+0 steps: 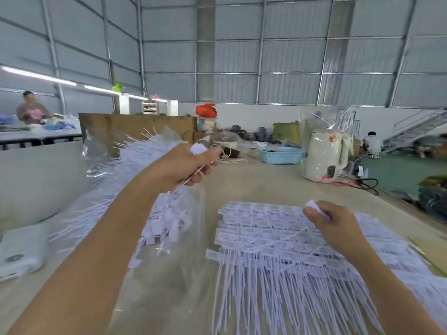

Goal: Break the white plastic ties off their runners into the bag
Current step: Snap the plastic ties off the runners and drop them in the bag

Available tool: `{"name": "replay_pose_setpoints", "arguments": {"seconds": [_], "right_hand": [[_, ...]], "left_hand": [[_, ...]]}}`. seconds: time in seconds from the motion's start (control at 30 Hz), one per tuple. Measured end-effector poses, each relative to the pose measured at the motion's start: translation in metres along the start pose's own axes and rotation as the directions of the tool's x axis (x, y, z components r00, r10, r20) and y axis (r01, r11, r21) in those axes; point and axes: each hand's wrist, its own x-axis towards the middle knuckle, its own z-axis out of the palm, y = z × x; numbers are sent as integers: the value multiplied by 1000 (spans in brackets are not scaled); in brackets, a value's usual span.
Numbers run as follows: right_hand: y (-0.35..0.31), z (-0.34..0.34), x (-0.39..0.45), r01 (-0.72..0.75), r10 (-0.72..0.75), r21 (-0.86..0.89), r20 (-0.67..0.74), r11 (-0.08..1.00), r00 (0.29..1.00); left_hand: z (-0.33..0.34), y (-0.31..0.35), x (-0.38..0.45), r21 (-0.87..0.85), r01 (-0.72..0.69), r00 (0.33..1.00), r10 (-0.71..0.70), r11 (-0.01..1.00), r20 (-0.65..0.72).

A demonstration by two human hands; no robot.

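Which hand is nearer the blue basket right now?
Left. The left hand, gripping a tie, is raised just left of the blue basket; the right hand pinches a tie over the runners, nearer the camera.

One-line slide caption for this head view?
Left hand lifts a broken-off tie above the bag; right hand pinches another on the runner stack.
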Motion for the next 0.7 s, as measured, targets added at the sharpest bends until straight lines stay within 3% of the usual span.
{"name": "replay_pose_setpoints", "arguments": {"seconds": [0.03,0.1,0.17,0.33,0.43,0.5,0.63,0.7], "right_hand": [[-1,0,0,-20,20,-14,5,1000,1000],[-2,0,0,-43,43,-3,5,999,999],[-4,0,-1,-48,48,-5,7,999,999],[-12,-2,-4,-80,81,-42,24,996,996],[-16,-3,-5,-85,86,-41,25,996,996],[-17,-3,-6,-88,89,-54,25,995,996],[-19,-3,-6,-88,90,-58,25,994,996],[-18,-2,-4,-90,92,-67,26,994,995]], "left_hand": [[-13,-16,5,181,79,996,-72,980,-46],[-32,-50,13,483,215,973,-228,849,-32],[-38,-80,20,682,223,950,-311,697,7],[-40,-121,38,869,194,980,-134,455,-149],[-46,-135,43,930,270,960,-143,249,-240],[-50,-140,43,925,315,942,-185,210,-279],[-48,-134,39,869,385,917,-235,309,-322],[-42,-118,36,879,398,906,-263,263,-331]]}}
